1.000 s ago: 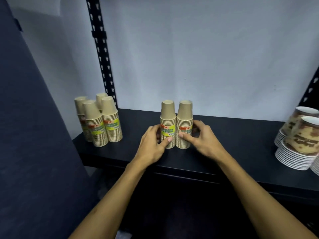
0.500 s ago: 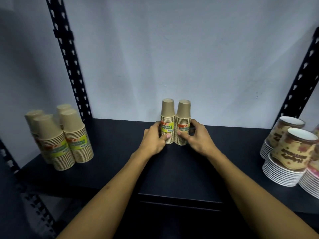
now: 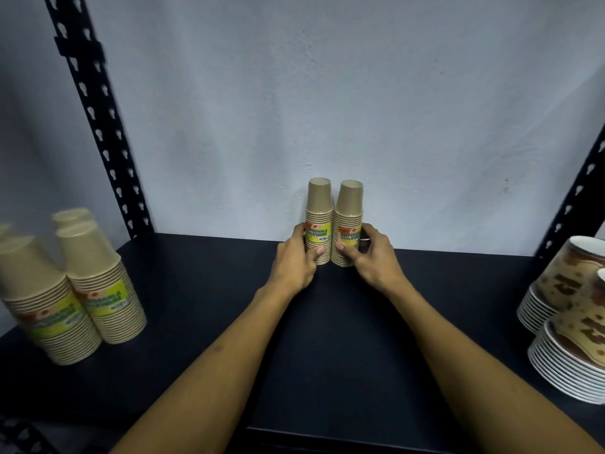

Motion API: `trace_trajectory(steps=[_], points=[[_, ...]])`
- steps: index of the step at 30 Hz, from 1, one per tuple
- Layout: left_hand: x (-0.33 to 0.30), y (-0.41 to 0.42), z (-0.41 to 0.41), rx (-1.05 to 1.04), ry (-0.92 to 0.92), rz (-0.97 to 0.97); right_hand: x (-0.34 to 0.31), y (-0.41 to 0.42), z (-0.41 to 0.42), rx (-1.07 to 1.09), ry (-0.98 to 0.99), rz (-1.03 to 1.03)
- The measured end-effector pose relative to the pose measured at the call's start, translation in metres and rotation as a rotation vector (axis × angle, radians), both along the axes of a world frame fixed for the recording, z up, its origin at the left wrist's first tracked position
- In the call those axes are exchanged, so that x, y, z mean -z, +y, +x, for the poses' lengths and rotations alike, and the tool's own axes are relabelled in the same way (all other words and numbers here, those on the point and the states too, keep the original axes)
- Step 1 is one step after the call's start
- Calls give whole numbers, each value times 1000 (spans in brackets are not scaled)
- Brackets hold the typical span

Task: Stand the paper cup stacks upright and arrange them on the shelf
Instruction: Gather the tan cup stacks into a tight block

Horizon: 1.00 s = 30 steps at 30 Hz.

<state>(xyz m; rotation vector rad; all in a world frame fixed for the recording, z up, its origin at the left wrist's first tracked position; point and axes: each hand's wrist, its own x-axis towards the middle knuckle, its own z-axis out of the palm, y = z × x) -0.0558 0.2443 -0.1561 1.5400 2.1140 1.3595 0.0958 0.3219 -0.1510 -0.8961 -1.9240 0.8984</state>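
Two tan paper cup stacks with yellow-green labels stand upright and side by side at the back of the black shelf point(image 3: 203, 290), close to the white wall. My left hand point(image 3: 294, 260) grips the left stack point(image 3: 319, 204) low down, thumb across its front. The right stack point(image 3: 349, 208) is held the same way by my right hand point(image 3: 373, 257). Several more upright stacks of the same cups point(image 3: 95, 283) are grouped at the shelf's left end.
Stacks of brown-patterned paper bowls point(image 3: 569, 322) with white rims sit at the right end of the shelf. Black perforated uprights point(image 3: 95, 116) frame the shelf on both sides. The front edge runs below my forearms.
Both hands have slid the two stacks back from the shelf's front edge to the wall. My view has moved closer and shifted right.
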Motion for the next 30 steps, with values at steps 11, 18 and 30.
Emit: trace_trajectory(steps=[11,18,30], points=[[3,5,-9,50,-72,31,8,14,0,-58,19,-35],[2,5,-8,40,-95,58,7,12,-5,28,-24,5],[2,4,-7,-35,-57,-56,9,10,-7,63,-72,27]])
